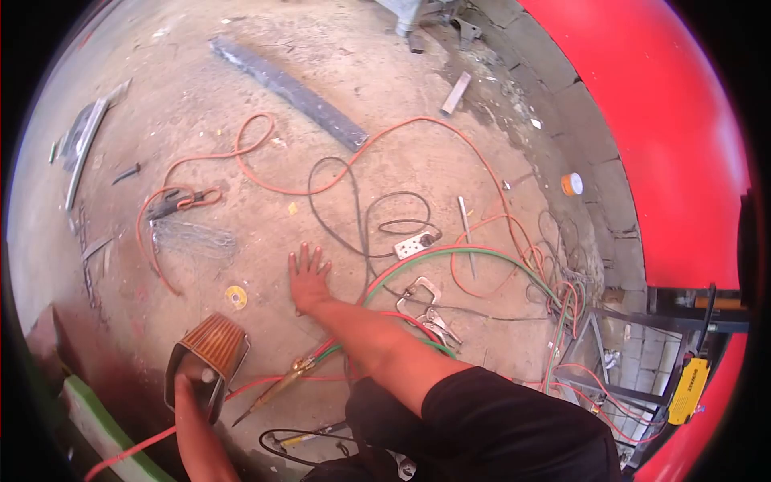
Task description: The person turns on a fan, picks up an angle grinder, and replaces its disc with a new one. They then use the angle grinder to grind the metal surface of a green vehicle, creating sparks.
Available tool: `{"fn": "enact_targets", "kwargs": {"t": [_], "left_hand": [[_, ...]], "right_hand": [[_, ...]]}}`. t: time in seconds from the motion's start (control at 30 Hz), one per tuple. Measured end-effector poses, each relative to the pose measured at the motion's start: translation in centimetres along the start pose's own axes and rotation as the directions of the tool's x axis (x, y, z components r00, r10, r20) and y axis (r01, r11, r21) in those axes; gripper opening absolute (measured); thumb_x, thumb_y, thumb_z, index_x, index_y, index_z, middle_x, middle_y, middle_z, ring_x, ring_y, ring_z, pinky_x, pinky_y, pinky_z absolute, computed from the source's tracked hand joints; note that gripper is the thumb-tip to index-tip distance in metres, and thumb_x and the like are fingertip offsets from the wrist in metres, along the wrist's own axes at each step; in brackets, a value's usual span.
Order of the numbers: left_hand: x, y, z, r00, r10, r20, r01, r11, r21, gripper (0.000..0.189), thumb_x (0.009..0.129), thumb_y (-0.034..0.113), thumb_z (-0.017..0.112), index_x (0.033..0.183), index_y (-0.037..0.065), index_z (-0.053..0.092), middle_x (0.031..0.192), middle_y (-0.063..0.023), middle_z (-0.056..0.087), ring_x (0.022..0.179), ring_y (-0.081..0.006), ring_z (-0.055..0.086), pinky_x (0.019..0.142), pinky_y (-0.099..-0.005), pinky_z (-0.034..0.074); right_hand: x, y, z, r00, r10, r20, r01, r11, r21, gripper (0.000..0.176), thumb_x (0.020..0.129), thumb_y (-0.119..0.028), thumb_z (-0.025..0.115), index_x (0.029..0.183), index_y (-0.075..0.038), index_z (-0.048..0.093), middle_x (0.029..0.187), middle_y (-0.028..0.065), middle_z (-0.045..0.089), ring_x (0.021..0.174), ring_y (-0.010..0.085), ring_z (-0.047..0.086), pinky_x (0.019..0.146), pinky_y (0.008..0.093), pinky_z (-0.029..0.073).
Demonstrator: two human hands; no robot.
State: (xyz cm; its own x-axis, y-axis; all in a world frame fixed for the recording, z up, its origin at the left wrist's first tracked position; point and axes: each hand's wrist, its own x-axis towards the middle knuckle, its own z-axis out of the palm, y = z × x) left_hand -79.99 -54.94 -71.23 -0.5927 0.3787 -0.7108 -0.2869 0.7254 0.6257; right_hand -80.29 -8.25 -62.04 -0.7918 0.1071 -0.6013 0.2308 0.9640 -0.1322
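My left hand (191,386) reaches inside a brown ribbed container (222,339) with a dark rim, tipped with its mouth toward me. A pale rounded thing (208,375) shows by the hand, but my fingers are mostly hidden. My right hand (310,279) is stretched out over the concrete floor (265,233), fingers spread, with nothing in it. A brass cutting torch (277,389) with red and green hoses (474,251) lies between my arms. Right of my right forearm is a locking C-clamp (430,313). A small yellow disc (236,297) lies between my right hand and the container.
A white power strip (415,244) and orange cable (418,120) lie ahead. An electrode holder (170,204) and wire bundle (193,238) are at left. Beyond lies a long grey metal bar (289,92). A metal frame (594,345) and a yellow tool (689,391) stand at right.
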Motion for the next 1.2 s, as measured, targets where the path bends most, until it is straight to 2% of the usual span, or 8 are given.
{"fn": "enact_targets", "kwargs": {"t": [0.03, 0.13, 0.4, 0.5, 0.7, 0.97, 1.03, 1.2], "left_hand": [[0.2, 1.2, 0.7, 0.997, -0.035, -0.073, 0.039, 0.998, 0.047, 0.050, 0.092, 0.023, 0.065, 0.139, 0.008, 0.058, 0.139, -0.0116, 0.061, 0.125, -0.0191, 0.059, 0.103, -0.0309, 0.048], [1.2, 0.0, 3.1, 0.973, 0.087, -0.213, -0.044, 0.979, 0.199, 0.049, 0.093, 0.024, 0.065, 0.138, 0.007, 0.058, 0.139, -0.0118, 0.060, 0.125, -0.0204, 0.060, 0.104, -0.0322, 0.048], [3.0, -2.2, 7.4, 0.868, 0.322, -0.377, -0.152, 0.896, 0.416, 0.049, 0.095, 0.027, 0.065, 0.137, 0.005, 0.058, 0.140, -0.0122, 0.059, 0.124, -0.0237, 0.060, 0.105, -0.0357, 0.047], [0.9, -0.9, 9.5, 0.895, 0.163, -0.416, 0.001, 0.930, 0.367, 0.048, 0.095, 0.028, 0.065, 0.137, 0.005, 0.058, 0.140, -0.0121, 0.060, 0.124, -0.0237, 0.060, 0.105, -0.0358, 0.047], [-0.7, 3.6, 10.1, 0.863, 0.011, -0.505, 0.181, 0.927, 0.329, 0.048, 0.095, 0.028, 0.065, 0.138, 0.006, 0.058, 0.139, -0.0118, 0.060, 0.124, -0.0236, 0.060, 0.105, -0.0362, 0.047], [-1.1, 9.3, 8.9, 0.792, -0.085, -0.604, 0.306, 0.912, 0.274, 0.048, 0.095, 0.028, 0.064, 0.138, 0.006, 0.058, 0.139, -0.0115, 0.060, 0.125, -0.0236, 0.060, 0.106, -0.0367, 0.047], [-1.7, 10.9, 9.2, 0.779, -0.115, -0.617, 0.336, 0.907, 0.255, 0.048, 0.095, 0.028, 0.064, 0.138, 0.006, 0.058, 0.139, -0.0114, 0.060, 0.125, -0.0236, 0.060, 0.106, -0.0368, 0.047], [-3.3, 13.5, 9.8, 0.748, -0.193, -0.635, 0.396, 0.898, 0.193, 0.048, 0.095, 0.028, 0.064, 0.138, 0.006, 0.058, 0.138, -0.0112, 0.061, 0.125, -0.0235, 0.059, 0.106, -0.0371, 0.046]], "right_hand": [[0.0, 0.0, 0.1, 1.000, -0.013, -0.005, 0.013, 1.000, 0.012, 0.140, 0.055, -0.032, 0.098, 0.159, 0.000, 0.009, 0.162, 0.0365, -0.004, 0.146, 0.0624, 0.005, 0.109, 0.0765, 0.026], [0.4, -0.2, 0.2, 0.999, -0.041, -0.020, 0.042, 0.999, 0.035, 0.140, 0.055, -0.029, 0.098, 0.159, 0.001, 0.008, 0.161, 0.0369, -0.005, 0.146, 0.0626, 0.004, 0.109, 0.0770, 0.025], [0.3, -0.3, -0.8, 0.998, -0.041, 0.037, 0.038, 0.996, 0.077, 0.140, 0.055, -0.028, 0.098, 0.159, 0.001, 0.008, 0.161, 0.0373, -0.007, 0.145, 0.0647, 0.003, 0.107, 0.0800, 0.022], [0.2, -0.4, -0.4, 0.998, -0.042, 0.038, 0.040, 0.998, 0.049, 0.141, 0.055, -0.031, 0.098, 0.159, 0.001, 0.007, 0.161, 0.0373, -0.008, 0.145, 0.0645, 0.003, 0.107, 0.0798, 0.023], [0.4, -0.6, -0.4, 0.998, -0.025, 0.065, 0.026, 1.000, -0.018, 0.143, 0.055, -0.036, 0.098, 0.159, 0.000, 0.007, 0.161, 0.0371, -0.008, 0.145, 0.0643, 0.005, 0.108, 0.0773, 0.025], [0.9, -0.4, 0.2, 1.000, 0.007, 0.026, -0.006, 1.000, -0.030, 0.141, 0.057, -0.040, 0.097, 0.160, -0.003, 0.008, 0.163, 0.0341, -0.004, 0.146, 0.0615, 0.004, 0.107, 0.0767, 0.027], [1.2, -0.3, 0.8, 1.000, 0.004, 0.003, -0.004, 0.999, -0.039, 0.145, 0.053, -0.040, 0.099, 0.159, -0.002, 0.007, 0.162, 0.0339, -0.008, 0.146, 0.0622, 0.002, 0.108, 0.0759, 0.028], [0.6, -1.3, -0.9, 0.998, 0.005, 0.056, -0.003, 0.999, -0.034, 0.148, 0.053, -0.038, 0.099, 0.159, -0.002, 0.003, 0.164, 0.0309, -0.008, 0.148, 0.0576, 0.001, 0.111, 0.0723, 0.028]]}}
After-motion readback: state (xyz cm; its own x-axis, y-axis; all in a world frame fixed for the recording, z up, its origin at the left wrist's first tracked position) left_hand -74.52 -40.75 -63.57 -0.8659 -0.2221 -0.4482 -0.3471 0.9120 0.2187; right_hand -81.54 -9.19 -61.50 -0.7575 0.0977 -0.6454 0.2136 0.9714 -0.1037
